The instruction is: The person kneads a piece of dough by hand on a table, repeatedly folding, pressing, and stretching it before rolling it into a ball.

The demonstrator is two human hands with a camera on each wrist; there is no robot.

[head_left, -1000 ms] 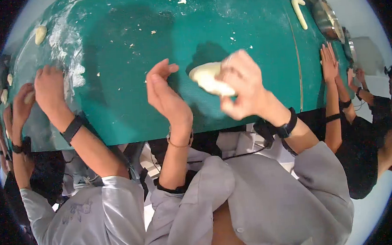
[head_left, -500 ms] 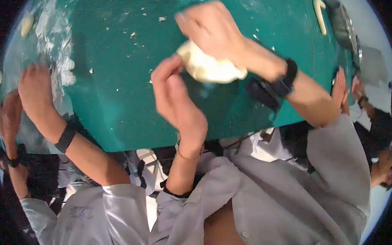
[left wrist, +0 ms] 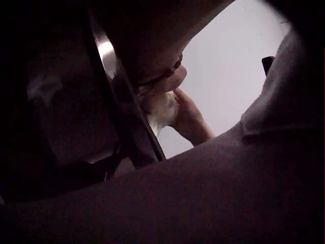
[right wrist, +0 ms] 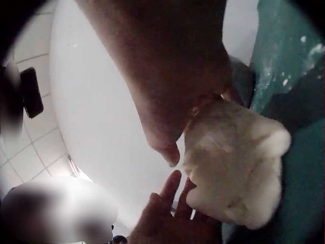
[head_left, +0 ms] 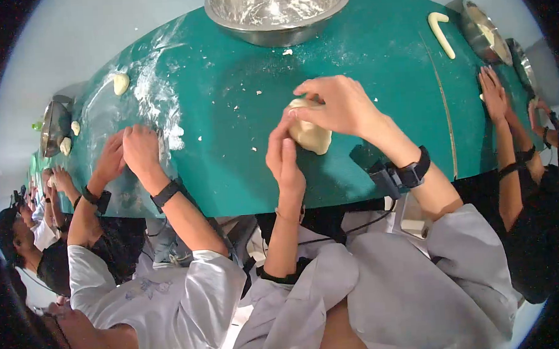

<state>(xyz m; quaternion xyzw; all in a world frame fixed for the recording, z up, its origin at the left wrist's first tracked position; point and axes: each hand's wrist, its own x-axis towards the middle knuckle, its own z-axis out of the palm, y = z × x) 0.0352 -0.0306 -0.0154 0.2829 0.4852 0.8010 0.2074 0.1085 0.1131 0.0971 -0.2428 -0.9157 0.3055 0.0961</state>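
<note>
A pale lump of dough (head_left: 313,138) is held up over the green table (head_left: 229,158), overlapping its shadowed part. My right hand (head_left: 348,106) grips the dough from above, thumb on its near upper side and fingers reaching over the far side. At the dough's left edge is my left hand (head_left: 284,159), loosely cupped, fingertips right at the edge and thumb apart from it. In the right wrist view the dough (right wrist: 236,162) hangs thick and folded under the right hand (right wrist: 172,86), the left hand (right wrist: 170,218) beside it. The left wrist view is mostly dark, with a bit of dough (left wrist: 163,109) visible.
A steel bowl (head_left: 279,34) with floury residue stands at the far edge. A bent dough strip (head_left: 440,35) lies at right near another bowl (head_left: 482,31). A small dough piece (head_left: 121,83) and flour (head_left: 154,99) lie left. Other people's hands (head_left: 142,149) work on both sides.
The dough stays with my right hand, which swept up and left, then came back over it. My left fingers now meet the dough's edge. The view has tilted up, showing the far bowl.
</note>
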